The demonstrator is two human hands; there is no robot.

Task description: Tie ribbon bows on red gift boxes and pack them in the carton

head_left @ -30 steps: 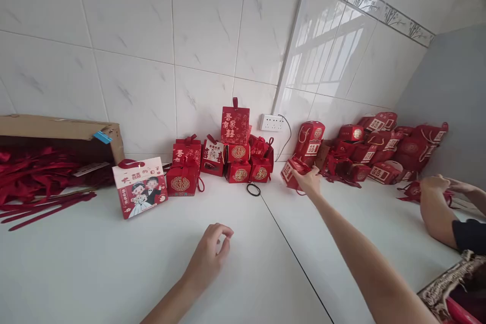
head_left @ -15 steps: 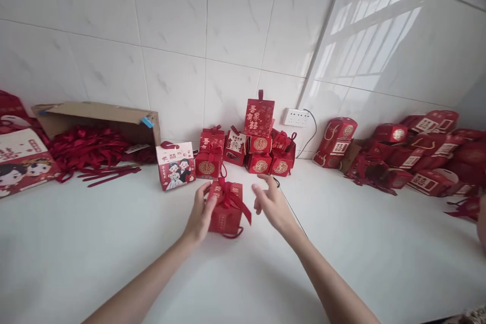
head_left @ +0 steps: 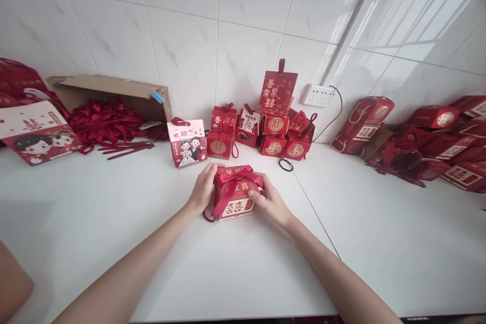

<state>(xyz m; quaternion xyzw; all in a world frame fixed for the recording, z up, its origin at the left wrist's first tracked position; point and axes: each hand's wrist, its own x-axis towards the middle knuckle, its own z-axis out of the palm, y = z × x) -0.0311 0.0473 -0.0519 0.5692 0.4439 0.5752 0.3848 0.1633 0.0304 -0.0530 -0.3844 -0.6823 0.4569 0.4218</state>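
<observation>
A red gift box [head_left: 246, 191] with a ribbon bow on top stands on the white table, and both of my hands are around it. My left hand [head_left: 205, 186] presses its left side, fingers reaching behind. My right hand [head_left: 271, 201] grips the right side, its thumb on the upper front edge. A white panel with red characters faces me. The bow's tail hangs over the front left corner, and a dark red cord loop [head_left: 208, 216] lies at the lower left. The far fingers are partly hidden behind the box.
Behind stand a bride-and-groom box [head_left: 187, 148] and several small red boxes [head_left: 274, 146]. Leftward, a cardboard box [head_left: 114, 85] holds red ribbons [head_left: 108, 117]. More red boxes [head_left: 436, 139] are piled right. A black ring [head_left: 286, 165] lies nearby. Bare skin [head_left: 13, 283] shows lower left.
The gift box has been turned, so its white panel with characters now faces me. My right hand, apart from it before, has come onto its right side. The camera view has shifted.
</observation>
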